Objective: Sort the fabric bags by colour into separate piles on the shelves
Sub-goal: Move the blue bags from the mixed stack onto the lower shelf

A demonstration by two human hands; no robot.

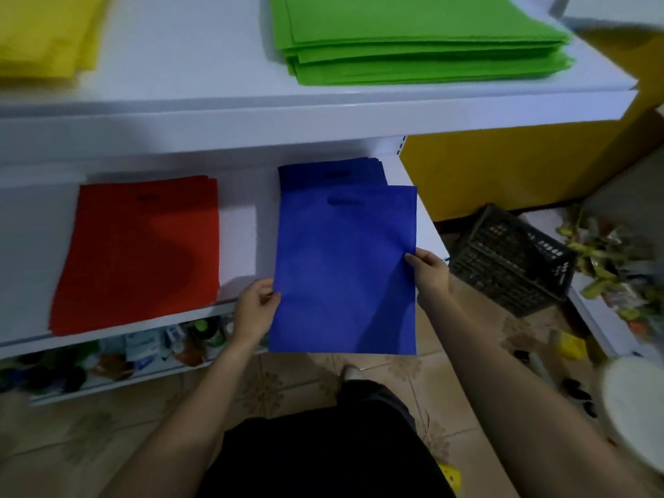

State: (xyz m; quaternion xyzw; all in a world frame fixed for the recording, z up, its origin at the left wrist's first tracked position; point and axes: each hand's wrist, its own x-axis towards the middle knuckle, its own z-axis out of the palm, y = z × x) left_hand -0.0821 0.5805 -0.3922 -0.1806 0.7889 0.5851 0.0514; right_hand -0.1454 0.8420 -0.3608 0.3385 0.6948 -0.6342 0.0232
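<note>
I hold a flat blue fabric bag (345, 271) over the front of the middle white shelf (240, 228). My left hand (253, 310) pinches its left edge and my right hand (429, 271) pinches its right edge. Its top end overlaps a blue pile (330, 174) lying further back on the same shelf. A red pile (140, 253) lies to the left on that shelf. On the upper shelf (215, 113) sit a green pile (413, 41) and a yellow pile (46, 34).
A lower shelf (107, 372) holds small packaged goods. A dark plastic crate (510, 260) stands on the tiled floor to the right, beside scattered packets (618, 267). A yellow wall (521, 167) is behind it. A white round object (636, 411) is at the right edge.
</note>
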